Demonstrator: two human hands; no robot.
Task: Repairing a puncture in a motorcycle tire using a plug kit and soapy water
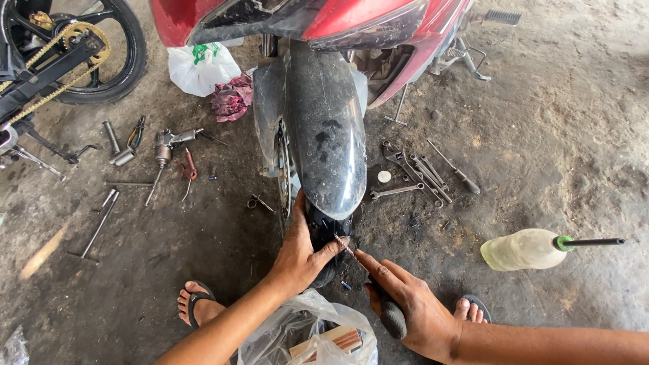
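My left hand (301,260) grips the tyre (324,233); right hand (412,307), closed on the tool (389,314), should keep the tip square.

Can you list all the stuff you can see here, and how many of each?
Red motorbike: one, top centre.
Dusty black front mudguard: one, centre.
Black tyre: one, below the mudguard.
Metal wrenches: several, grey, right floor.
Pale plastic bottle with green nozzle: one, right.
White plastic bag: one, top left.
Black rear wheel with yellow chain: one, far left.
Left hand: on the tyre.
Right hand: holding a black-handled tool.
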